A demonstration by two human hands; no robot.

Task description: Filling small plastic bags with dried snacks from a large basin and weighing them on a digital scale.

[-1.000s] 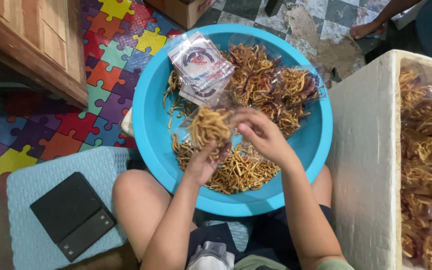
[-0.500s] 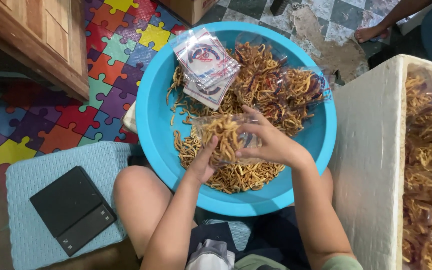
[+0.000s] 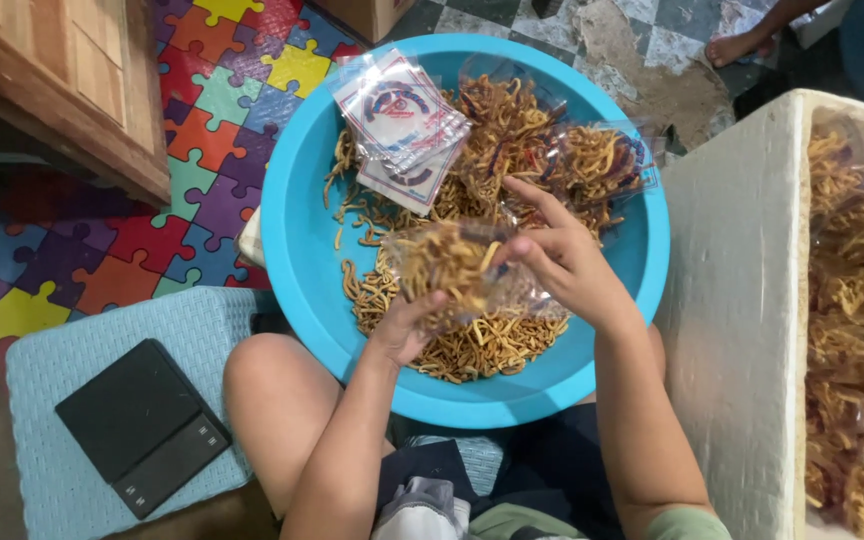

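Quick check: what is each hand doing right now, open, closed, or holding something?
Left hand: closed on the clear snack bag, from below.
Right hand: pinching the same bag's right edge.

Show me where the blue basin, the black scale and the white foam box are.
blue basin (image 3: 297,215), head view, bare left inner wall.
black scale (image 3: 142,425), head view, middle of its flat top.
white foam box (image 3: 727,300), head view, its outer side wall.

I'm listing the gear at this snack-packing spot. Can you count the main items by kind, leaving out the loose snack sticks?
Blue basin: 1
White foam box: 1
Black scale: 1
Light blue stool: 1
Stack of printed bags: 1
Clear bag held by the left hand and right hand: 1
Total: 6
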